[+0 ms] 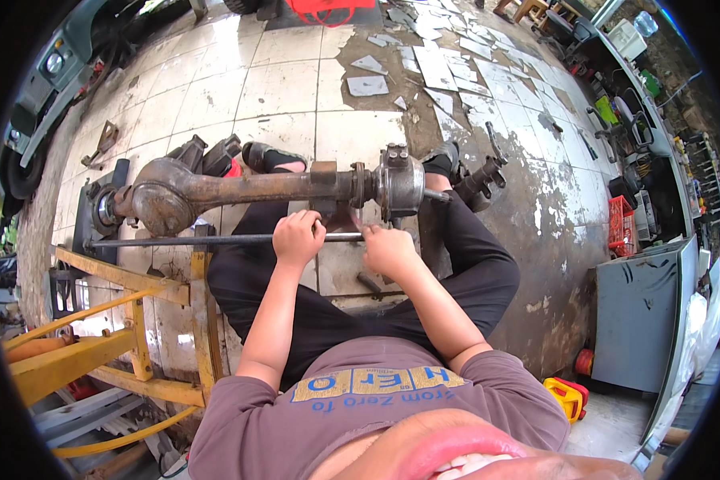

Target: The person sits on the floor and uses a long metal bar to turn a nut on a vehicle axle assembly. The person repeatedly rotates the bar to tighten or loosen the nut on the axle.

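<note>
A rusty vehicle axle housing (256, 189) lies crosswise in front of me, its round bulge at the left and a steel hub (401, 186) at the right. On the near side of it, a long metal rod (188, 240) runs roughly parallel, dark at the left and brighter between my hands. My left hand (298, 238) is closed around this rod. Farther right, my right hand (390, 251) has its fingers curled at the rod's bright end. A reddish blur just above those fingers cannot be made out.
A yellow metal frame (120, 280) stands close on my left. A bracket-like metal part (482, 180) is beyond my right knee. Broken tiles (436, 68) litter the far floor. At the right are a grey cabinet (642, 316) and a red crate (620, 224). A vehicle (56, 72) is parked far left.
</note>
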The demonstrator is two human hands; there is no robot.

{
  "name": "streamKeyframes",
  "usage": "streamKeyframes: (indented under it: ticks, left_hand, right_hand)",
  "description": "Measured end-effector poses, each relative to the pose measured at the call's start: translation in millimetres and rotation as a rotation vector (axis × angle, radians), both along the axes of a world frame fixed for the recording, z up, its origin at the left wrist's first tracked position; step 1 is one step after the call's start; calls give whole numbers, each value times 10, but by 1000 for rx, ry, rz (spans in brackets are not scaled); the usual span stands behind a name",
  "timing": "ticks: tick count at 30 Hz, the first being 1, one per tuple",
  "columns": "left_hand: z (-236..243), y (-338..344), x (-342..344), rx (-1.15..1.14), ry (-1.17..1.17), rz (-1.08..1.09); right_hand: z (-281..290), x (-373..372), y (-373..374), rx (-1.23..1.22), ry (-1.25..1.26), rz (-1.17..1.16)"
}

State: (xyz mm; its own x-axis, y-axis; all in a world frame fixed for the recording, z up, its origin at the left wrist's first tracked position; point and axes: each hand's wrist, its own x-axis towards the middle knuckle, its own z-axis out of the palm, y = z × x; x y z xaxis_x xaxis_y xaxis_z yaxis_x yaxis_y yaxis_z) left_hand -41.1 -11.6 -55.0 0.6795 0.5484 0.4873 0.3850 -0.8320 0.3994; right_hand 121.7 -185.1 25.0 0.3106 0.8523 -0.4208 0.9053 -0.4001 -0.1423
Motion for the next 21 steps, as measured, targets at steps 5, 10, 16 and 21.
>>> streamKeyframes:
  ticks: [5,10,16,21]
  left_hand:
    - [35,-36,-40,4,80,17]
    - [2,1,-2,-9,8,8]
    - [11,23,27,-19,0,5]
    - [-37,-53,-53,-26,21,14]
  right_hand:
    - [-73,-83,-119,204,-25,11]
    - [54,39,-17,52,1,53]
    - [-47,30,-40,107,-21,25]
    - [-38,-42,-138,95,-13,37]
